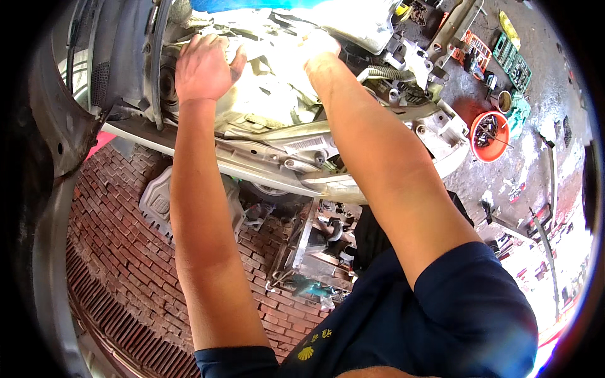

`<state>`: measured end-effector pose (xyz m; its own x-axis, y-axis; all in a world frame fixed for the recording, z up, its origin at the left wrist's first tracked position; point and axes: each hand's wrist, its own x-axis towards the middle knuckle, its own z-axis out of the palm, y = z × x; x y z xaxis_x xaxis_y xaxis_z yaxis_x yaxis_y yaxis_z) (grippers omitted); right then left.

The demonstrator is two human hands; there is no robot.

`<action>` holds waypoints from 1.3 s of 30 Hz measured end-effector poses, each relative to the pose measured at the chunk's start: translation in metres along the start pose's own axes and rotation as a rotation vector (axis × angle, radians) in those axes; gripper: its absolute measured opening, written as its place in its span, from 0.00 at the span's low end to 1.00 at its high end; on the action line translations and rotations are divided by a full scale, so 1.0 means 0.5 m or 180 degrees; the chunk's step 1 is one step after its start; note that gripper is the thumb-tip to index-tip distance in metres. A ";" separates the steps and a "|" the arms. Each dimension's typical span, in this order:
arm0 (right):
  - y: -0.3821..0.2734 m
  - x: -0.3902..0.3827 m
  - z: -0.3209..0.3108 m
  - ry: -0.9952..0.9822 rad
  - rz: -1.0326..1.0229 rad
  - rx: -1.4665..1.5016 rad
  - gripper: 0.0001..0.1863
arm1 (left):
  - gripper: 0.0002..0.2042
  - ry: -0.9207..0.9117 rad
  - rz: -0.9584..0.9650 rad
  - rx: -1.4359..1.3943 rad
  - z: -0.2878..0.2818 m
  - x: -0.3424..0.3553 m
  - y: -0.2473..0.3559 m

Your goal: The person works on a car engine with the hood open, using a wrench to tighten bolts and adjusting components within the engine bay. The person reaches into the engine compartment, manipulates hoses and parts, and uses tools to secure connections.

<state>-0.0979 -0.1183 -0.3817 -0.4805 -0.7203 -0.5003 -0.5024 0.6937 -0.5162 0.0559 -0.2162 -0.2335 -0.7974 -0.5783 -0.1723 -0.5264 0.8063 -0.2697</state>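
Both arms reach forward over the fender into a car's engine bay [271, 94], which is washed out by bright light. My left hand [203, 68] rests near the bay's left side, palm down, beside a dark round strut mount [168, 82]. Its thumb stands apart from the fingers, whose tips bend out of sight; no held thing shows. Farther right, my right hand [320, 48] is at the bay's far middle, by a pale cover [359, 25]. Glare hides its fingers and whatever they touch.
A ribbed hose [387, 74] lies right of my right forearm. On the floor at right are an orange bowl of small metal parts [489, 136] and a green socket case [512, 62]. Below the fender stand a tool cart [302, 246] and a grey plastic part [157, 198] on brick.
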 end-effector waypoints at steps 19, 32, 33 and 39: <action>-0.082 -0.038 0.021 0.0144 -0.1075 0.1135 0.20 | 0.23 0.0518 0.0197 0.0015 0.017 -0.011 -0.007; -0.097 -0.031 0.027 0.0083 -0.0957 0.0162 0.21 | 0.23 0.0215 0.0003 0.0209 0.006 -0.011 0.002; -0.099 -0.032 0.028 0.0088 -0.0932 0.0081 0.21 | 0.23 0.0245 0.0019 0.0255 0.010 -0.011 -0.002; -0.092 -0.033 0.017 0.0023 -0.0679 0.0005 0.21 | 0.23 0.0148 0.0023 0.0177 0.016 -0.008 -0.005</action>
<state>-0.0609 -0.1384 -0.3556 -0.3686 -0.8508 -0.3745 -0.5922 0.5254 -0.6109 0.0629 -0.2169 -0.2398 -0.8147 -0.5650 -0.1307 -0.5044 0.8016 -0.3210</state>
